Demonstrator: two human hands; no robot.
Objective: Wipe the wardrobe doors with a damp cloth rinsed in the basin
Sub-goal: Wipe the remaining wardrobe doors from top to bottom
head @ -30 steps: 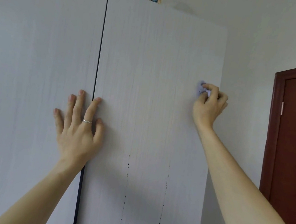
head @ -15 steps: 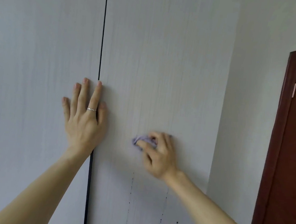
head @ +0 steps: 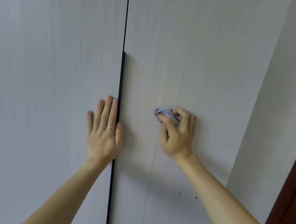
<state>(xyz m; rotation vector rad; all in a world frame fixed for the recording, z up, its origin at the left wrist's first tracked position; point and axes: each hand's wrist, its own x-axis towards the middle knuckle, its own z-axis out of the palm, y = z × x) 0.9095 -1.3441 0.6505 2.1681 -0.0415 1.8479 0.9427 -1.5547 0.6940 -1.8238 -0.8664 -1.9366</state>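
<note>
Two pale wood-grain wardrobe doors fill the view, the left door [head: 46,84] and the right door [head: 193,62], split by a dark vertical gap. My left hand [head: 104,131] lies flat with straight fingers across that gap, palm pressed on both doors, a ring on one finger. My right hand [head: 176,132] grips a small bunched lilac cloth [head: 163,112] and presses it against the right door at mid height. Lines of small dark specks run down the right door below the cloth. No basin is in view.
A white wall [head: 281,88] stands right of the wardrobe's edge. A dark red-brown room door [head: 294,198] shows at the lower right corner. A dark strip of floor or skirting lies below the wall.
My right hand swept the cloth from the door's upper right edge down and leftward, then slightly right. The view tilted downward. My left hand stayed flat on the gap.
</note>
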